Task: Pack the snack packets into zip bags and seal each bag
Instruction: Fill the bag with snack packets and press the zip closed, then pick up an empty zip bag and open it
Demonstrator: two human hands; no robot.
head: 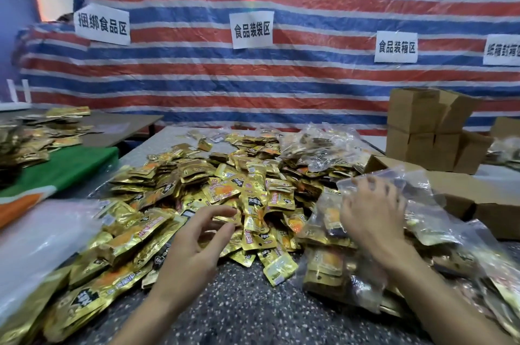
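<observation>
A big heap of gold snack packets (225, 190) covers the speckled table (239, 305). My left hand (194, 246) hovers just above the packets near the heap's front, fingers loosely curved and holding nothing. My right hand (371, 209) lies on a filled clear zip bag (337, 268) at the right, its fingers spread and pressing on the plastic. More filled zip bags (315, 145) lie at the back right of the heap and to the right of my right hand.
A stack of empty clear bags (42, 243) lies at the left edge. Cardboard boxes (422, 125) stand at the back right, and an open box (461, 193) is behind my right hand. A second table with packets (36, 131) is at the left. A striped tarp (281, 77) hangs behind.
</observation>
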